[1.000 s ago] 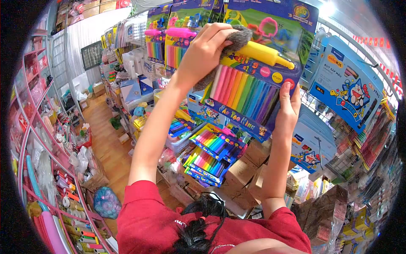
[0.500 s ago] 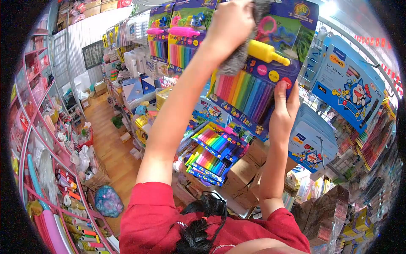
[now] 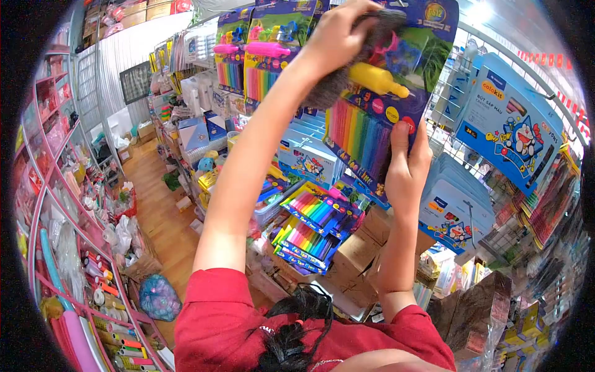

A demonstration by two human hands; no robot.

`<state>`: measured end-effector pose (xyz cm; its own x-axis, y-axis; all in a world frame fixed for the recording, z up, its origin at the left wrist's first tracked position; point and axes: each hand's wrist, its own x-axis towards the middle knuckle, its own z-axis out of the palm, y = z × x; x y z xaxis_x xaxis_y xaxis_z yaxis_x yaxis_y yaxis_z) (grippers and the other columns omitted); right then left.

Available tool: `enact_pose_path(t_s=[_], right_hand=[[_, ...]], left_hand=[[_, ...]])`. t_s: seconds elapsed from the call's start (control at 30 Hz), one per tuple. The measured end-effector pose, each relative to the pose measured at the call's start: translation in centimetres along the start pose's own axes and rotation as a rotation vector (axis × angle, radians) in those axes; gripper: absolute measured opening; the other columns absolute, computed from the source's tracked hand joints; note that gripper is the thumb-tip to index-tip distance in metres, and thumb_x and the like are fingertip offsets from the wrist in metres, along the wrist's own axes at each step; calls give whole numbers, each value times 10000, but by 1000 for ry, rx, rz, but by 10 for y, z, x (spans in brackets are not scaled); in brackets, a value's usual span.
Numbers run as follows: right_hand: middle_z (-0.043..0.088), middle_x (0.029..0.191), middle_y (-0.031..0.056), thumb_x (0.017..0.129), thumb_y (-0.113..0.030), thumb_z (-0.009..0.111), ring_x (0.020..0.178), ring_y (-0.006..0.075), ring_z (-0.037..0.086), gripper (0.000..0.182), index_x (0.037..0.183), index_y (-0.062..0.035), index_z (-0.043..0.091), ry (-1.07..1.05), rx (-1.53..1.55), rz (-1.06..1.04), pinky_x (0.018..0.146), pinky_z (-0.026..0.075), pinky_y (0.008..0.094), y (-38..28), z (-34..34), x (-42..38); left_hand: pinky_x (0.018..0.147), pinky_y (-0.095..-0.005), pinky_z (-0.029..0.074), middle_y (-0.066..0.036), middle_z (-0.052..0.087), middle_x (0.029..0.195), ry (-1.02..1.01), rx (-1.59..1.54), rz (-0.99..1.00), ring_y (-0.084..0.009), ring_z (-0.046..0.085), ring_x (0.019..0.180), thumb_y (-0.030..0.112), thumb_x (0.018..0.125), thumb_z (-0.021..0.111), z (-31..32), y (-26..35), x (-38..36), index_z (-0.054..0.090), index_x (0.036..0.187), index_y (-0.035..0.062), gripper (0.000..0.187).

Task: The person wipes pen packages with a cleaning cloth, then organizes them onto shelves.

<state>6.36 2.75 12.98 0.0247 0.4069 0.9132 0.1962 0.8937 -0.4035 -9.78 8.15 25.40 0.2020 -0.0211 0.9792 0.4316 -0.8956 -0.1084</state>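
My left hand [image 3: 339, 38] is closed round a dark grey cloth [image 3: 331, 87] and presses it against the front of a modelling clay pack [image 3: 362, 139]. The pack shows a row of rainbow-coloured clay sticks, a yellow roller [image 3: 375, 79] and small moulds, partly hidden by the cloth. My right hand [image 3: 406, 164] grips the pack by its lower right edge, thumb on the front. Similar clay packs [image 3: 266, 68] with pink rollers hang just left of it. Below lie more clay packs [image 3: 307, 239] in a pile.
Blue crayon boxes [image 3: 505, 124] hang on a wire rack at the right. Cardboard boxes [image 3: 359, 242] stand below my right arm. Pink-framed shelves [image 3: 52, 204] with goods line the left, beside a wooden floor [image 3: 152, 186] and a tied plastic bag [image 3: 159, 296].
My left hand and the cloth have shifted and turned slightly over the upper part of the pack. The pack is tilted more and has moved a little; my right hand keeps its grip.
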Motion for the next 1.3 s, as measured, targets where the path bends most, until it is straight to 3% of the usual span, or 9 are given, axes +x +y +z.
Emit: enact_pose_path(t_s=[0.13,0.23,0.37,0.67,0.77,0.87,0.97,1.2,1.3], right_hand=[[537,617,140,911,-130,453,478,171,463,261,1139,-6,482,-10,-16,-30,471,373,316,3,0,0],[529,615,154,906,-117,452,474,192,477,253,1130,-4,484,-25,-44,-30,469,372,322,1,-1,2],[519,595,142,904,-111,452,454,194,466,242,1120,-9,491,-22,-38,-78,451,352,322,8,7,2],[492,734,-23,930,-174,459,669,46,395,196,955,10,522,3,74,105,571,332,196,-2,-1,-3],[485,743,-27,930,-171,458,673,45,390,194,953,11,519,54,115,62,580,334,196,2,3,0],[480,747,-27,927,-162,464,674,45,386,176,958,5,513,36,105,106,586,335,194,6,5,-1],[479,749,-29,925,-150,467,676,41,386,162,963,1,512,46,98,105,589,333,191,9,7,-1],[541,750,24,918,-142,464,653,65,428,200,1043,7,512,55,89,21,576,370,228,10,4,0],[555,696,47,915,-131,457,620,85,442,203,1043,20,505,65,87,-36,557,389,253,11,5,3]], left_hand=[[832,-319,426,-146,569,979,-22,25,-33,-247,558,954,-50,790,488,-7,-5,-9,521,1029,5,247],[823,-317,423,-139,561,974,-33,-54,268,-249,552,936,-37,786,518,3,19,1,516,1032,6,250],[818,-312,418,-136,554,957,-73,-66,378,-251,545,919,0,787,560,11,51,11,515,1029,0,246],[847,-288,406,-108,539,1017,-74,-185,-75,-194,516,987,32,822,551,-7,-19,-13,509,1085,23,267],[856,-297,404,-101,522,1038,-137,-53,260,-215,508,1001,42,789,599,-7,10,-6,509,1091,35,315],[828,-338,459,-151,626,990,-43,-60,342,-282,609,919,150,762,646,4,28,-3,595,1020,51,281],[859,-309,406,-101,521,1026,-263,-98,131,-234,508,996,50,760,635,-2,16,7,512,1088,37,351],[864,-296,409,-109,544,1003,-131,-291,-140,-194,518,1003,84,786,626,-7,-26,-8,508,1089,3,336],[883,-322,405,-112,536,1036,-158,-32,204,-228,517,1013,115,768,650,-8,5,1,520,1094,23,363]])
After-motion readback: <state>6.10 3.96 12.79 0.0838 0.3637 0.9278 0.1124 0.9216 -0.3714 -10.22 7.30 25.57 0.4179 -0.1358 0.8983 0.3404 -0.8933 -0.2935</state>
